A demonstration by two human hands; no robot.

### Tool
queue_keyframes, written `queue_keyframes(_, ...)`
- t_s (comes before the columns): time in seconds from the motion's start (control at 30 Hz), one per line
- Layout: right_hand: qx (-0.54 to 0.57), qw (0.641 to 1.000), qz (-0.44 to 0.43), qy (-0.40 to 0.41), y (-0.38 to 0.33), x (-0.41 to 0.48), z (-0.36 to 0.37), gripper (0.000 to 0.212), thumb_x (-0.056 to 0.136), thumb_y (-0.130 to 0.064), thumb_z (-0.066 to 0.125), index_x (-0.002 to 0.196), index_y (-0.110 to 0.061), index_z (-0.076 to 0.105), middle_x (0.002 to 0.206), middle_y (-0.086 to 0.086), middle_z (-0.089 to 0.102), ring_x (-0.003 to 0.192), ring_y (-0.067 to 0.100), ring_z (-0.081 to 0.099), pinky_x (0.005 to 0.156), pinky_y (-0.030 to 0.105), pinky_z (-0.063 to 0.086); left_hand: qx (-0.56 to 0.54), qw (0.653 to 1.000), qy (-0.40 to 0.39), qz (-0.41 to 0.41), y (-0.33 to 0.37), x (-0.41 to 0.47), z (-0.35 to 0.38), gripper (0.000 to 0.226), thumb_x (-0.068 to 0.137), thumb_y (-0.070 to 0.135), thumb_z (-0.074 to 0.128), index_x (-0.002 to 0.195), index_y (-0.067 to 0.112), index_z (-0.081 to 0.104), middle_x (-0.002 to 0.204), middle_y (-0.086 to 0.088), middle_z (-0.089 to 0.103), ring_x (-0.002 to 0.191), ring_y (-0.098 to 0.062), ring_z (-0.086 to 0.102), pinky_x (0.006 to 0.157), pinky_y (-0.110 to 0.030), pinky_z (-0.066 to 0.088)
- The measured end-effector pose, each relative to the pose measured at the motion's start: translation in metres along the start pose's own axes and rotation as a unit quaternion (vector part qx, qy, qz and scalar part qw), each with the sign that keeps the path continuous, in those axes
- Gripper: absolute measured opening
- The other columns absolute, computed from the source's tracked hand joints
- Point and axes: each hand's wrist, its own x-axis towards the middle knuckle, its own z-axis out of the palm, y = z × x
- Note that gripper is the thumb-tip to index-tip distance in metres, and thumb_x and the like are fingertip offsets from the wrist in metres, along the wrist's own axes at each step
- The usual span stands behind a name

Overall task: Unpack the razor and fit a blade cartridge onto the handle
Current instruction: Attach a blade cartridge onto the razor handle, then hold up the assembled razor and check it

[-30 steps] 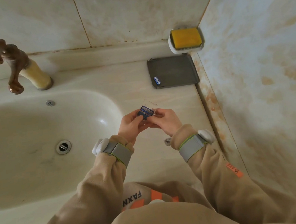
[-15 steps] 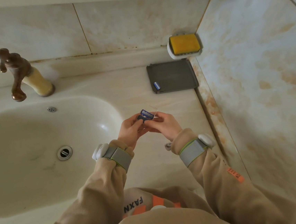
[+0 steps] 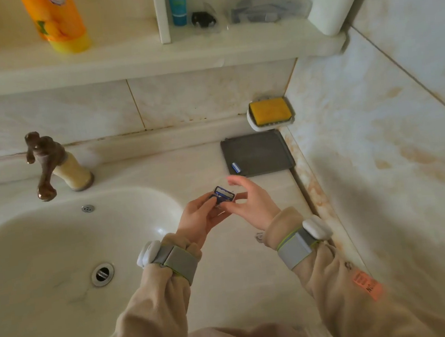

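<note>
Two hands meet above the surface (image 3: 238, 262) beside the sink (image 3: 61, 251). The left hand (image 3: 196, 219) pinches a blue blade cartridge (image 3: 224, 194). The right hand (image 3: 254, 203) hovers just beside it, fingers loosely spread. A second cartridge (image 3: 236, 167) lies on the grey tray (image 3: 263, 150).

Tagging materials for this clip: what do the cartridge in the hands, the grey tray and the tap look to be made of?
Blade cartridge: dark blue plastic, apparently with thin metal strips; bright lines glint on its face.
Grey tray: matte, probably plastic or rubber; flat dull surface, no shine.
Tap: dark brown metal, glossy; highlights on its curves.
</note>
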Motion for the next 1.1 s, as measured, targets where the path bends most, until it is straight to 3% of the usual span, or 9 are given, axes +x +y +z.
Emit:
queue_keyframes(0.17,-0.040,0.998,-0.046,-0.015,-0.008,0.000,-0.006,0.070,0.071,-0.026,0.077,0.131,-0.022,0.043,0.128,-0.005,0.049,0.107,0.012,0.055,0.086,0.029,0.050,0.052,0.999,0.006,-0.007,0.019,0.003,0.003,0.029,0.095,0.001,0.033,0.115,-0.002,0.054,0.089,-0.016,0.068,0.075,-0.018,0.071,0.072,-0.027,0.059)
queue_keyframes(0.27,-0.084,0.992,-0.094,-0.031,-0.023,0.006,-0.023,0.076,0.070,-0.028,0.078,0.135,-0.020,0.040,0.133,-0.005,0.045,0.108,0.007,0.049,0.082,0.024,0.050,0.090,0.996,0.001,0.002,0.044,0.005,0.009,0.027,0.094,0.000,0.036,0.115,0.003,0.052,0.079,-0.010,0.071,0.066,-0.017,0.071,0.067,-0.027,0.059)
queue_keyframes(0.37,-0.141,0.979,-0.141,-0.051,-0.046,0.018,-0.044,0.073,0.071,-0.031,0.077,0.135,-0.018,0.043,0.133,0.000,0.049,0.110,0.011,0.053,0.087,0.022,0.045,0.154,0.988,-0.011,0.005,0.072,0.009,0.018,0.028,0.093,-0.002,0.039,0.118,0.002,0.050,0.081,-0.016,0.065,0.054,-0.015,0.068,0.063,-0.028,0.059)
queue_keyframes(0.5,-0.174,0.968,-0.172,-0.048,-0.083,0.030,-0.072,0.061,0.070,-0.028,0.079,0.124,-0.020,0.053,0.122,0.000,0.059,0.097,0.013,0.060,0.086,0.029,0.052,0.190,0.981,-0.036,0.022,0.114,0.008,0.039,0.022,0.093,-0.002,0.040,0.112,0.003,0.049,0.080,-0.018,0.061,0.049,-0.014,0.066,0.058,-0.030,0.059)
queue_keyframes(0.63,-0.183,0.964,-0.192,-0.015,-0.116,0.043,-0.096,0.054,0.067,-0.027,0.081,0.116,-0.019,0.059,0.113,-0.002,0.061,0.087,0.012,0.062,0.070,0.010,0.046,0.189,0.980,-0.028,0.054,0.152,0.010,0.064,0.017,0.093,0.000,0.041,0.105,0.004,0.052,0.079,-0.014,0.060,0.044,-0.009,0.063,0.055,-0.028,0.058)
queue_keyframes(0.73,-0.184,0.963,-0.199,0.006,-0.138,0.053,-0.112,0.052,0.066,-0.028,0.081,0.113,-0.017,0.061,0.109,-0.003,0.057,0.085,0.012,0.061,0.069,0.007,0.044,0.179,0.980,-0.011,0.086,0.173,0.013,0.079,0.016,0.093,0.003,0.043,0.102,0.004,0.056,0.081,-0.012,0.061,0.048,-0.009,0.065,0.054,-0.026,0.058)
queue_keyframes(0.87,-0.196,0.957,-0.211,0.041,-0.164,0.069,-0.131,0.051,0.066,-0.033,0.080,0.111,-0.018,0.062,0.106,-0.003,0.056,0.088,0.013,0.058,0.080,0.023,0.046,0.153,0.982,0.018,0.107,0.199,0.019,0.097,0.018,0.093,0.007,0.045,0.108,0.003,0.056,0.083,-0.010,0.064,0.062,-0.017,0.066,0.056,-0.026,0.058)
queue_keyframes(1.0,-0.200,0.955,-0.205,0.074,-0.182,0.089,-0.138,0.050,0.066,-0.039,0.079,0.110,-0.021,0.062,0.105,-0.005,0.058,0.087,0.014,0.057,0.076,0.024,0.045,0.114,0.985,0.030,0.124,0.218,0.021,0.106,0.018,0.094,0.011,0.045,0.111,0.005,0.051,0.082,-0.011,0.065,0.070,-0.022,0.066,0.059,-0.029,0.057)
queue_keyframes(1.1,-0.210,0.954,-0.203,0.071,-0.195,0.106,-0.135,0.051,0.069,-0.038,0.077,0.114,-0.021,0.061,0.110,-0.002,0.060,0.083,0.014,0.055,0.072,0.024,0.041,0.126,0.981,0.051,0.139,0.228,0.025,0.104,0.026,0.095,0.012,0.043,0.120,0.005,0.047,0.092,-0.015,0.065,0.073,-0.024,0.066,0.060,-0.029,0.058)
